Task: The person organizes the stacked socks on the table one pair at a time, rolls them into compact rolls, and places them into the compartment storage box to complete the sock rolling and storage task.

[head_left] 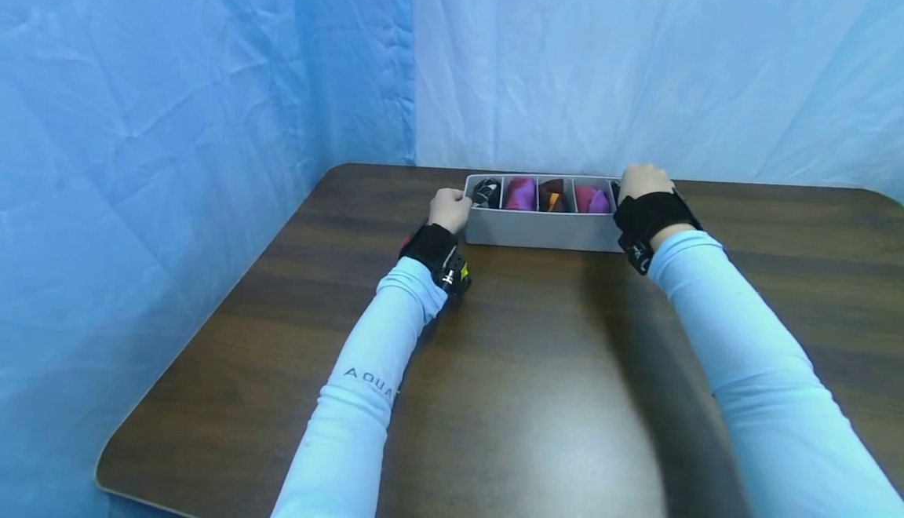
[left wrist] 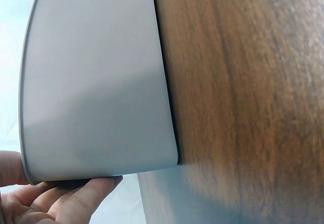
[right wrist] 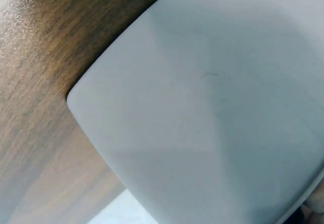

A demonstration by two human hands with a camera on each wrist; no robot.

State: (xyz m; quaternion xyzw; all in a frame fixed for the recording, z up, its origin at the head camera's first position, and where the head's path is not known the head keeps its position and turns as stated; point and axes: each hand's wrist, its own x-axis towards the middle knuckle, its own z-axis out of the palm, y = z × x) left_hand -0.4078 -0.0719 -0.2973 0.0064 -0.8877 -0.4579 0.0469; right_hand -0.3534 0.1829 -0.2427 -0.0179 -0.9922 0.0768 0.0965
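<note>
A long light-grey storage box (head_left: pixel 540 230) with compartments rests near the far side of the table. My left hand (head_left: pixel 450 209) grips its left end; the left wrist view shows the thumb at the rim and curled fingers (left wrist: pixel 83 201) against the outer end wall. At the right end, my right hand (head_left: pixel 644 180) holds the rim from above, and only a bit of finger shows in the right wrist view. Folded cloth pieces fill the compartments: a black patterned one (head_left: pixel 486 193), a magenta one (head_left: pixel 521 194), a brown-and-orange one (head_left: pixel 552 195), and a pink-and-purple one (head_left: pixel 592 199).
The brown wood-grain table (head_left: pixel 523 361) has rounded corners. Blue sheeting (head_left: pixel 212 110) hangs along its left side, and paler sheeting (head_left: pixel 621 63) hangs behind the far edge, close to the box.
</note>
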